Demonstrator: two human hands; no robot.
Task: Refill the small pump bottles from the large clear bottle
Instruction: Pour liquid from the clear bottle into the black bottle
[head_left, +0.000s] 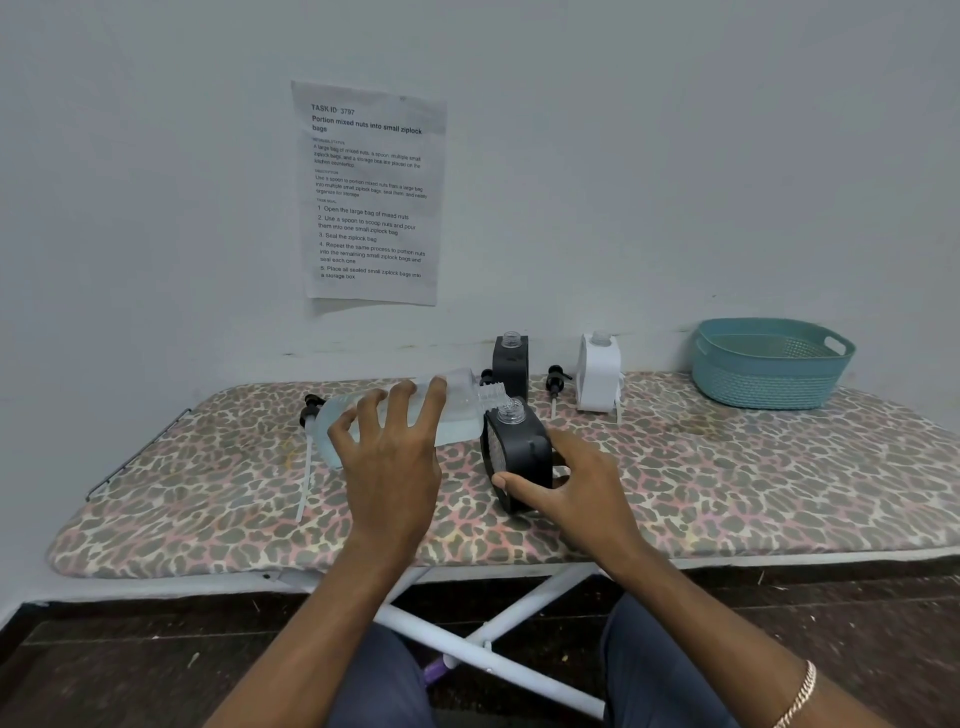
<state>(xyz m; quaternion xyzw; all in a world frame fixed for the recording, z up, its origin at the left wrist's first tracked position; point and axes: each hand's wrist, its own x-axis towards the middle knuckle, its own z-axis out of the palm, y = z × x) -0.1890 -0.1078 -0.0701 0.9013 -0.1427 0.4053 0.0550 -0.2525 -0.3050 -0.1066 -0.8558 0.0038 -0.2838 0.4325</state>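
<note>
Under my left hand, which grips it, the large clear bottle tips toward the black pump bottle. My right hand clasps that bottle. Its narrow neck could cause spills.

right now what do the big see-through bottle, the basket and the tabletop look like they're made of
Big bottle: clear plastic, glossy; you see liquid and the pattern through it.
Basket: teal moulded plastic, matte; its weave-like texture and cut-out handle suggest this.
Tabletop: leopard-print fabric, probably padded, on white metal-looking legs.
</note>
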